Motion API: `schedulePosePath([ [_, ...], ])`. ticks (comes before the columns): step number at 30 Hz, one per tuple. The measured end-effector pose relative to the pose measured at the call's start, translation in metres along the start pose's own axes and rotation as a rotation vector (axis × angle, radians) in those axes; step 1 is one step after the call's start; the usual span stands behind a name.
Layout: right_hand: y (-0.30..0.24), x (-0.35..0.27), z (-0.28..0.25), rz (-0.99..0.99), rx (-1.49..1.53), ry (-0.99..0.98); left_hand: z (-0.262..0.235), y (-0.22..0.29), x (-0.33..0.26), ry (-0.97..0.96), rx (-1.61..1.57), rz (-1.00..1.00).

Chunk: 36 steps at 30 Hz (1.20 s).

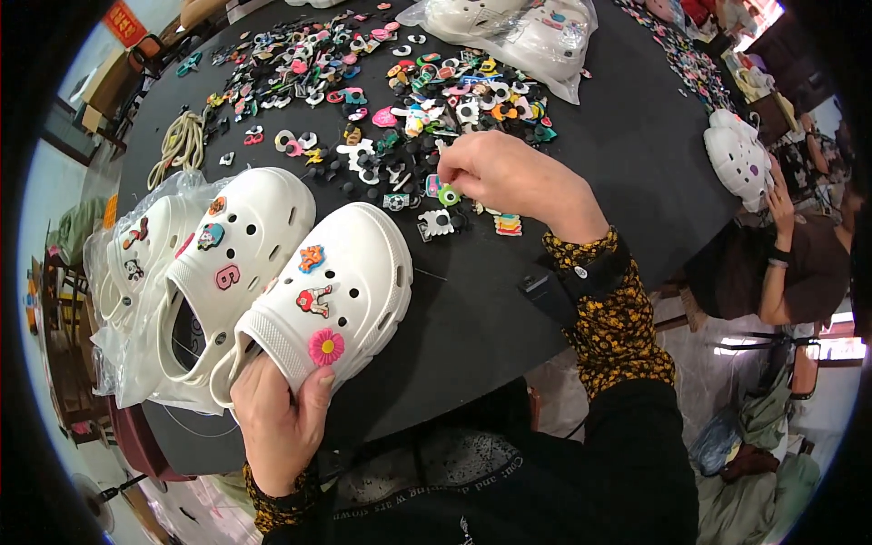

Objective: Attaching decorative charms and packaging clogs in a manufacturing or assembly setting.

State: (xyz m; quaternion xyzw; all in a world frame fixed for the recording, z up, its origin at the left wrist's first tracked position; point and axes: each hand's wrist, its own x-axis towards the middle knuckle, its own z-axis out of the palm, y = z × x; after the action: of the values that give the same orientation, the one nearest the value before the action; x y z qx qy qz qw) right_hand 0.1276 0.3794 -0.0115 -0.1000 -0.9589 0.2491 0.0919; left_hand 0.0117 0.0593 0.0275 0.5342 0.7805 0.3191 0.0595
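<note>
My left hand (pixel 277 413) grips the heel end of a white clog (pixel 341 291) that lies on the black table (pixel 627 145). The clog carries an orange charm, a red figure charm and a pink flower charm (pixel 325 346). A second white clog (pixel 241 241) with several charms lies just to its left. My right hand (pixel 513 177) reaches into the heap of small coloured charms (pixel 427 100), fingertips pinched at a charm beside a green one-eyed charm (pixel 449 194). What the fingers pinch is hidden.
More white clogs in clear plastic bags sit at the left (pixel 136 263) and at the table's far side (pixel 518 36). A coil of beige cord (pixel 182 141) lies far left. Another person at the right holds a white clog (pixel 740 159).
</note>
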Motion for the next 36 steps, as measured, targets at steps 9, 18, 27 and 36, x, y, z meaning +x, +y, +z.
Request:
schedulePosePath([
  [9, 0.000, 0.000, 0.006, -0.080, -0.077, 0.013, 0.001, -0.001, -0.001, -0.006, 0.014, -0.012],
  [18, -0.010, 0.004, -0.012, -0.126, 0.070, 0.063, 0.001, -0.002, 0.001, 0.012, 0.009, -0.009],
  [27, -0.037, 0.002, -0.015, -0.403, 0.278, 0.369, -0.002, 0.000, 0.002, 0.031, 0.040, 0.097],
  [36, -0.075, -0.001, -0.002, -0.363, 0.608, 0.054, -0.004, 0.000, 0.005, 0.007, 0.051, 0.067],
])
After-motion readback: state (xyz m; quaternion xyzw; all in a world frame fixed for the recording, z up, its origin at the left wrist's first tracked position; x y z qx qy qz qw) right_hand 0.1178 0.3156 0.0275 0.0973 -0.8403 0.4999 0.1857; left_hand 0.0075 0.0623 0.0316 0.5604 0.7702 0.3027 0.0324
